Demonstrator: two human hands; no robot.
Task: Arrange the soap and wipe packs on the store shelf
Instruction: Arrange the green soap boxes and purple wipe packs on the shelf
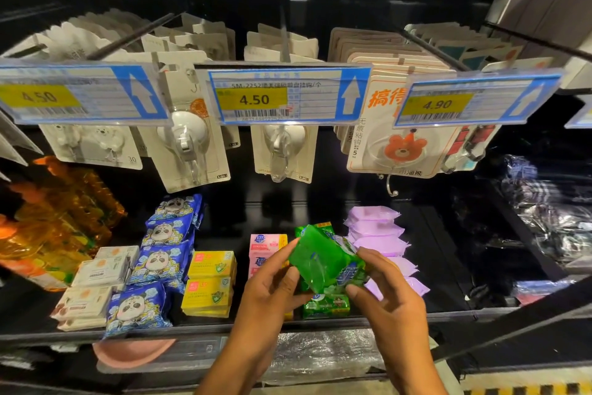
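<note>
- Both hands hold one green soap pack (323, 261) just below the centre of the frame, tilted above the shelf (448, 314). The left hand (272, 285) pinches its left edge with thumb and fingers (290, 277) closed on it; the right hand (384, 285) grips its right end the same way.
- Directly under it lies another green pack (325, 305) near the shelf's front edge, so the held one looks bound for that column.
- Judged from how things lie, most rows seem done: white soap boxes (96, 273) at lower left, blue panda wipe packs (160, 253), yellow boxes (209, 282), pink packs (266, 245) and purple packs (378, 234) each run front to back.
- The green column is short and the shelf's right part is bare, so some work seems left.
- Readable writing: the price tags (253, 96) across the middle show 4.50, 4.50 and 4.90; the centre one begins "SM-2252". Pack lettering is too blurred to read.
</note>
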